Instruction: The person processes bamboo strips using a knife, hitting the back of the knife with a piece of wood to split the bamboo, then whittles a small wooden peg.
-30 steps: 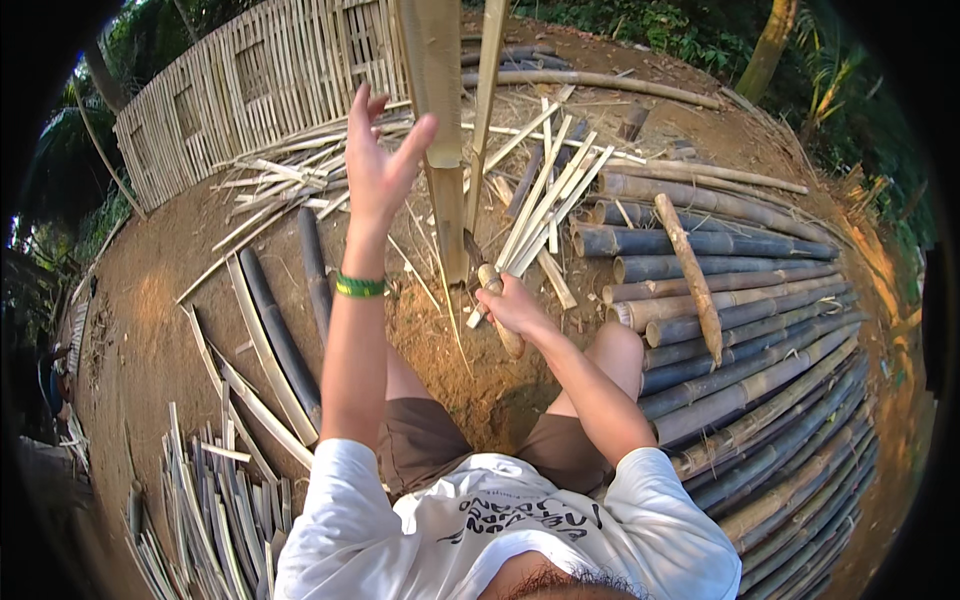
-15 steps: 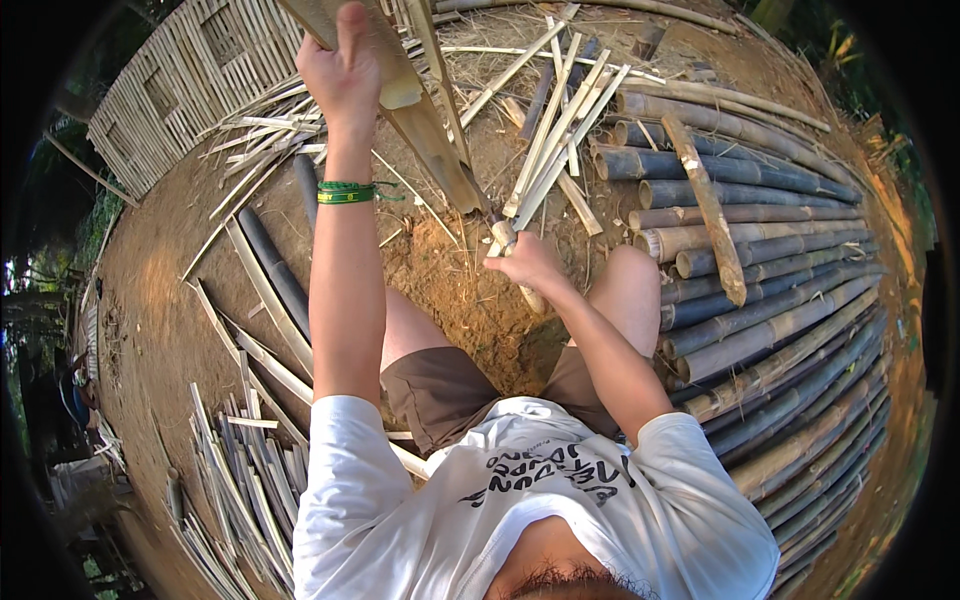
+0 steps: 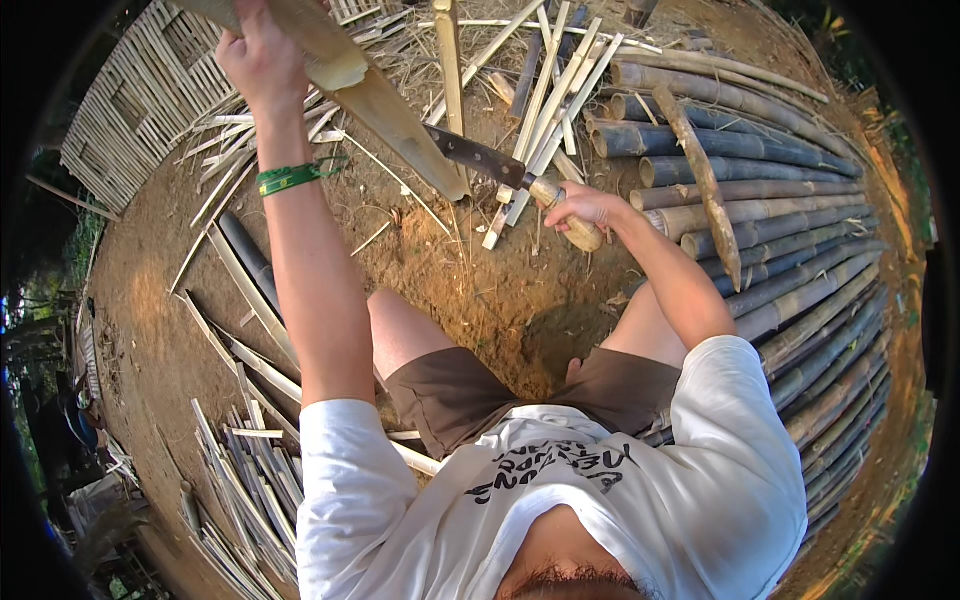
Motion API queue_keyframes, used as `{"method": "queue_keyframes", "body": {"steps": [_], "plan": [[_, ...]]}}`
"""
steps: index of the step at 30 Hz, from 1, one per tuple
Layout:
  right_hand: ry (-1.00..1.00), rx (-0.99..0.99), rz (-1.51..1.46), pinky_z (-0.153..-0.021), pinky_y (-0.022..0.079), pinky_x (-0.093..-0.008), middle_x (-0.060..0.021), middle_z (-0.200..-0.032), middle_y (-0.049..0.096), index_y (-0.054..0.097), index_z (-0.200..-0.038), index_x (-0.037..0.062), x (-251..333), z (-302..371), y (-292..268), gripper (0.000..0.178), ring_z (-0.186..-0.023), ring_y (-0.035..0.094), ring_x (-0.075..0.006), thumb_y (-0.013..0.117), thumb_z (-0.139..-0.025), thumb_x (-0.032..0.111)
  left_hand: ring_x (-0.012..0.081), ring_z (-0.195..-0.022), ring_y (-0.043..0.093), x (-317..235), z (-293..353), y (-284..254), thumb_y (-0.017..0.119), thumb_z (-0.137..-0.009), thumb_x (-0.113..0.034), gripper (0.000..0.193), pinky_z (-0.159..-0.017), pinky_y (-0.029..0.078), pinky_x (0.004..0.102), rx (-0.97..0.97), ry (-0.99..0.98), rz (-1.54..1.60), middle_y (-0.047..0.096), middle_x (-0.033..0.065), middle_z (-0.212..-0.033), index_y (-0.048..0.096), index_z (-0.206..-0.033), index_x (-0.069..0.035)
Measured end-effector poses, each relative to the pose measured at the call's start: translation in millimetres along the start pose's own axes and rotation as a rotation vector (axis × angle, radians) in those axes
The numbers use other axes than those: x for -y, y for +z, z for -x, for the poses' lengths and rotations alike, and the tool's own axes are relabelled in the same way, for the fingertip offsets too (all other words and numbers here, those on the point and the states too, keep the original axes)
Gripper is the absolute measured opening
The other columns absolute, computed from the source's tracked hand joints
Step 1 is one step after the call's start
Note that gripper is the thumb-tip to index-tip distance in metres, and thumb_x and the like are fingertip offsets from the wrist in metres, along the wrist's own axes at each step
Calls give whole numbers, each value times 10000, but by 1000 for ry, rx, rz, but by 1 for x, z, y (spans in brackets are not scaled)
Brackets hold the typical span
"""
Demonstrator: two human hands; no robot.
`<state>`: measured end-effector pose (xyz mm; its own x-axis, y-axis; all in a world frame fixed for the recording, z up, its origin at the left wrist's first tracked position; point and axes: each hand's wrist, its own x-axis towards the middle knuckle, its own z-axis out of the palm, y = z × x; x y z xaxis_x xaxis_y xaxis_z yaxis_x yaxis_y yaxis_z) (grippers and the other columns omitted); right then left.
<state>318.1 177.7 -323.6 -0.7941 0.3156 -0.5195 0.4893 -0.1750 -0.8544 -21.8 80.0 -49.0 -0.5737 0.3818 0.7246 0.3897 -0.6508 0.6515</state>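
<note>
My left hand (image 3: 262,62), below a green wristband (image 3: 292,180), is closed around the upper part of a wide split bamboo piece (image 3: 392,118). The bamboo slants down to the right, its lower end above the dirt between my knees. In my right hand (image 3: 585,207) is the wooden handle of a machete (image 3: 487,160). Its dark blade points to the upper left, and the tip end meets or passes behind the bamboo's right edge; which of these I cannot tell. A narrow bamboo stake (image 3: 447,65) stands behind the blade.
Bamboo poles (image 3: 760,195) lie stacked along my right, with a short split piece (image 3: 703,190) across them. Pale strips (image 3: 565,95) are scattered ahead. More strips (image 3: 235,480) lie at lower left, near a curved dark bamboo length (image 3: 250,270). A slatted bamboo panel (image 3: 140,100) stands far left.
My left hand and the bamboo have shifted left. My right hand has swung up and right with the machete, whose blade now shows broadside beside the bamboo. My knees are wider apart.
</note>
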Motion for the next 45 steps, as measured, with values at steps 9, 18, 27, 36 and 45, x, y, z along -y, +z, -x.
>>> {"method": "queue_keyframes", "body": {"steps": [9,18,27,36,45], "plan": [[186,-434,268,-664,529,-359,-82,-896,617,591,-1231,10,56,-13,134,414,-722,596,-184,727,-859,131,150,-597,523,-8,2,-6,526,-1066,-396,495,-573,429,346,-369,241,-477,598,39,-647,596,-824,30],[90,-653,-61,-540,469,-338,-79,-774,574,631,-1083,-11,-12,-96,192,247,-602,527,-162,681,-853,64,302,-715,639,-27,21,38,483,-1076,-370,464,-680,470,435,-428,368,-741,661,183,-755,667,-995,49],[-11,-13,-175,-594,480,-278,-75,-772,602,521,-1015,-38,-26,-63,20,353,-606,575,-143,752,-748,-47,159,-634,597,-39,7,13,511,-1068,-432,531,-596,463,341,-81,-71,-128,633,42,-706,631,-846,34],[190,-457,333,-590,487,-361,-74,-812,551,599,-1025,-2,2,-82,140,223,-662,544,-177,639,-808,22,115,-597,528,-15,-1,-37,461,-1078,-303,438,-517,400,323,-266,258,-605,591,46,-684,563,-794,14],[210,-578,278,-631,529,-357,-125,-878,680,660,-1078,-80,-7,-88,133,340,-710,649,-209,684,-775,71,187,-567,531,-50,47,47,500,-1051,-284,445,-560,411,381,-308,399,-588,602,98,-654,591,-775,54]]}}
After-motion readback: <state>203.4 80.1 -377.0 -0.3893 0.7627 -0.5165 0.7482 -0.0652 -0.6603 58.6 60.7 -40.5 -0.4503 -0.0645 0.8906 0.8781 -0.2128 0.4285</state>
